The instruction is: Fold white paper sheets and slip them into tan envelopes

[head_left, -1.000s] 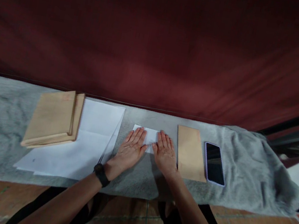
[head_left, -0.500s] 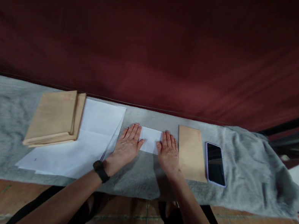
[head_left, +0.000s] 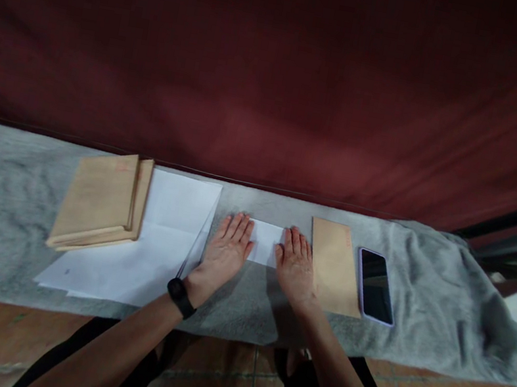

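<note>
A small folded white paper lies flat on the grey cloth between my hands. My left hand presses flat on its left end, fingers stretched out and thumb pointing inward. On the right end rests my right hand, also flat, with its fingers extended. Both palms cover the paper's ends, so only its middle shows. Just right of my right hand is a single brown envelope, partly behind the wrist. Loose white sheets with a fold crease lie to the left of my left hand.
A stack of brown envelopes sits partly on the white sheets. Right of the single envelope lies a phone in a light purple case. The grey cloth covers the long narrow surface, and a dark red curtain hangs behind it.
The view has shifted slightly, so most things appear a little further right. Both hands stay flat on the folded paper, and nothing has been picked up or let go.
</note>
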`<state>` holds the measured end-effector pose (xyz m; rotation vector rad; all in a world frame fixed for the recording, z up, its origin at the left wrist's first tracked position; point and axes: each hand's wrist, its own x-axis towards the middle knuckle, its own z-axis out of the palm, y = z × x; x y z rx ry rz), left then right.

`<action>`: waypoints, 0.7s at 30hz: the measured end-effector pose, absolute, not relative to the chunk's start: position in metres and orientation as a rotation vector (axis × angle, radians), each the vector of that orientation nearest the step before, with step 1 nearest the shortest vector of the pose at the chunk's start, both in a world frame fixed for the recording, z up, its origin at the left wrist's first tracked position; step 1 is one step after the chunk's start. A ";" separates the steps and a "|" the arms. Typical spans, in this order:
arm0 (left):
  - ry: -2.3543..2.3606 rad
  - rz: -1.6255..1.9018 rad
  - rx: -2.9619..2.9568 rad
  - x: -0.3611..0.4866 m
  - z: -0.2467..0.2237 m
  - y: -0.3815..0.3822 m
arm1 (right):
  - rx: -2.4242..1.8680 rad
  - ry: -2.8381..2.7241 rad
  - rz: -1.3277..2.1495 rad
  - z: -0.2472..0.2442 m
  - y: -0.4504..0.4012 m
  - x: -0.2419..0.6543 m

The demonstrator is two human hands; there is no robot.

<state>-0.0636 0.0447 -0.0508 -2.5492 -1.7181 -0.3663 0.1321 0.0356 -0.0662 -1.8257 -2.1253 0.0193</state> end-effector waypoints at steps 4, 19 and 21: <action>-1.723 -0.394 -2.595 -0.063 -0.051 0.046 | -1.742 -2.144 0.030 -0.066 0.036 0.127; -1.783 -0.354 -2.588 -0.072 -0.049 0.054 | -1.784 -2.190 0.010 -0.072 0.035 0.124; -1.791 -0.359 -2.571 -0.075 -0.047 0.057 | -1.786 -2.190 0.011 -0.073 0.036 0.125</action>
